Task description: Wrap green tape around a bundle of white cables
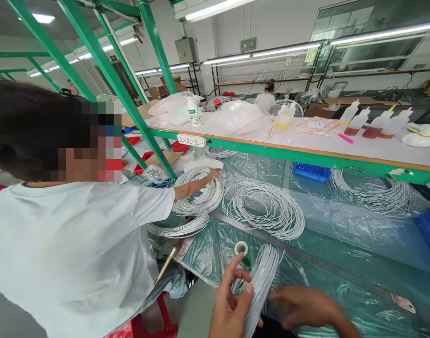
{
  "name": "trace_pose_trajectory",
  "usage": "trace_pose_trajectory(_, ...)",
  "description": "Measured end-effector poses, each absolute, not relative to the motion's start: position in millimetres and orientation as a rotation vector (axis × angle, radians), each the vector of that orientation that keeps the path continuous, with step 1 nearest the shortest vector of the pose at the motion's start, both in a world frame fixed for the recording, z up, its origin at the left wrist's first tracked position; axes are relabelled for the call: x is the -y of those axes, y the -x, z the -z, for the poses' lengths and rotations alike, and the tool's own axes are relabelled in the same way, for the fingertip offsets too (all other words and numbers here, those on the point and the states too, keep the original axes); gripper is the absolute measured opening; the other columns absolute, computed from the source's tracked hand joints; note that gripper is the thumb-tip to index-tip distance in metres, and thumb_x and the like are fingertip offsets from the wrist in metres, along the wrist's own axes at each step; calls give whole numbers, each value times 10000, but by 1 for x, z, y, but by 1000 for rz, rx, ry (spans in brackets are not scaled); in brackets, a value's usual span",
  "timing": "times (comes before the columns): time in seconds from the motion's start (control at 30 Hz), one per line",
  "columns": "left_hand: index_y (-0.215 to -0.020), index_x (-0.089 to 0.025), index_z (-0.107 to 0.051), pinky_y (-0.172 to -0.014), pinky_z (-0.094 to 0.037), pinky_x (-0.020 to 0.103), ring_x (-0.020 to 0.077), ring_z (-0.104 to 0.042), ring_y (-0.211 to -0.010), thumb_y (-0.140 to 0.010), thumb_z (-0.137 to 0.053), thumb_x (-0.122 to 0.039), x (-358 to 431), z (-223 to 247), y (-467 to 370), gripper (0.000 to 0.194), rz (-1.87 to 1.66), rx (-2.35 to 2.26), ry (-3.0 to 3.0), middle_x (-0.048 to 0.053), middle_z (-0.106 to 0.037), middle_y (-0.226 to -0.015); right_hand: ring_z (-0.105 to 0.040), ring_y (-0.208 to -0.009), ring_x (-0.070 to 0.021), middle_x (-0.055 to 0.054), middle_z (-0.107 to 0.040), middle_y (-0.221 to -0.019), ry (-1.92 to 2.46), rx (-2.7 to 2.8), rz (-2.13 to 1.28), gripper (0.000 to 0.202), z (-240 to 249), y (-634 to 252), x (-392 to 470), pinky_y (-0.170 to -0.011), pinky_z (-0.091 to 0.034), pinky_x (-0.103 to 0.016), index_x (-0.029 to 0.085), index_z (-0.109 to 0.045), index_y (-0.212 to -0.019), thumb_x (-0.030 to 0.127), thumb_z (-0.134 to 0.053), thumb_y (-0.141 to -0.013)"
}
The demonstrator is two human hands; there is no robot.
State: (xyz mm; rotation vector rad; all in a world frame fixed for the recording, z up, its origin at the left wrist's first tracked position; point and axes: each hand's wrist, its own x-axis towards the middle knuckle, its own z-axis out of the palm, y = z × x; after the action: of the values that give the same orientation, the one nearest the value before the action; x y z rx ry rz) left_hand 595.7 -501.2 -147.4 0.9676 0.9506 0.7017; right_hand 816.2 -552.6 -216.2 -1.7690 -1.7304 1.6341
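Observation:
A thick bundle of thin white cable (pixel 260 277) stands tilted at the bottom middle. My left hand (pixel 231 300) grips it from the left, thumb across the front and index finger raised off it. Just right of the bundle, my right hand (pixel 303 307) is smeared by motion, so its fingers cannot be made out. A roll of green tape (pixel 241 249) with a pale core stands behind my left hand. Beyond lies a loose coil of white cable (pixel 264 209) on the plastic-covered bench.
A long steel ruler (pixel 327 265) crosses the bench (pixel 215 246). At left sits a co-worker in a white shirt (pixel 77 253), one hand on another cable coil (pixel 201 192). The raised shelf (pixel 243 131) carries squeeze bottles (pixel 356 124). Blue trays (pixel 311 172) stand beneath it.

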Motion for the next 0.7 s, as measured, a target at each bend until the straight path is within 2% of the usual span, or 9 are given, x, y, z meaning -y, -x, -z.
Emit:
trace_pose_trajectory(0.07,-1349,-243,-508,-477,-523,276,77,-525,-525,-804,-672,-548,494,166,-604,645,-607,-989,-1032,42,-497,-1077,-592,-517,-207,-73,-666,-699,1908,1418,-1629,460,205,-858,564,-479,-457,-302,209,-575,-747,665,-540,-800)
trace_pose_trajectory(0.13,-1237,-167,-584,-462,-503,273,71,-491,-519,-755,-668,-503,487,187,-615,594,-480,-1073,-1129,67,-501,-1095,-544,-466,-166,-58,-646,-672,1841,1250,-1304,500,197,-880,560,-461,-435,-277,212,-525,-744,687,-443,-876)
trace_pose_trajectory(0.27,-1164,-153,-642,-467,-471,279,122,-538,-551,-757,-589,-404,492,216,-629,481,-301,-1105,-1376,100,-589,-1114,-620,-614,-193,-40,-633,-717,1628,1229,-900,409,212,-866,510,-556,-513,-286,205,-552,-823,584,-445,-935)
trace_pose_trajectory(0.33,-1118,-193,-687,-656,-539,323,192,-620,-744,-774,-577,-324,503,218,-629,384,-307,-1040,-1511,86,-643,-1081,-640,-697,-210,-45,-653,-768,1603,1328,-884,351,232,-853,484,-609,-529,-300,205,-594,-839,539,-501,-894)
trace_pose_trajectory(0.43,-1062,-205,-725,-939,-494,422,268,-624,-1009,-738,-631,-248,514,214,-627,340,-287,-979,-1625,79,-692,-1039,-630,-893,-247,-65,-674,-901,1722,1332,-809,321,265,-861,482,-847,-515,-375,214,-645,-855,526,-574,-828)
trace_pose_trajectory(0.53,-1094,-181,-724,-995,-465,464,299,-624,-1067,-721,-678,-278,512,215,-629,389,-236,-975,-1626,102,-702,-1089,-573,-1062,-299,-128,-641,-1033,1992,1092,-604,449,289,-899,531,-1002,-425,-501,193,-628,-971,552,-362,-927)
trace_pose_trajectory(0.6,-1101,-178,-726,-1010,-458,481,317,-619,-1103,-741,-659,-304,506,215,-631,388,-237,-1004,-1627,112,-702,-1127,-594,-997,-327,-159,-628,-983,2136,952,-562,576,305,-918,577,-922,-470,-543,166,-613,-993,593,-233,-927)
trace_pose_trajectory(0.63,-1104,-181,-725,-1008,-462,482,321,-619,-1110,-754,-644,-315,503,215,-632,384,-243,-1023,-1628,110,-703,-1134,-618,-897,-324,-156,-630,-919,2176,927,-608,616,316,-920,598,-836,-513,-529,156,-618,-979,640,-247,-892)
trace_pose_trajectory(0.7,-1128,-190,-710,-946,-504,450,305,-646,-1044,-781,-619,-343,496,212,-633,390,-246,-1058,-1606,97,-711,-1100,-640,-739,-291,-140,-651,-869,2175,960,-803,652,343,-905,629,-696,-561,-458,145,-649,-977,722,-428,-767)
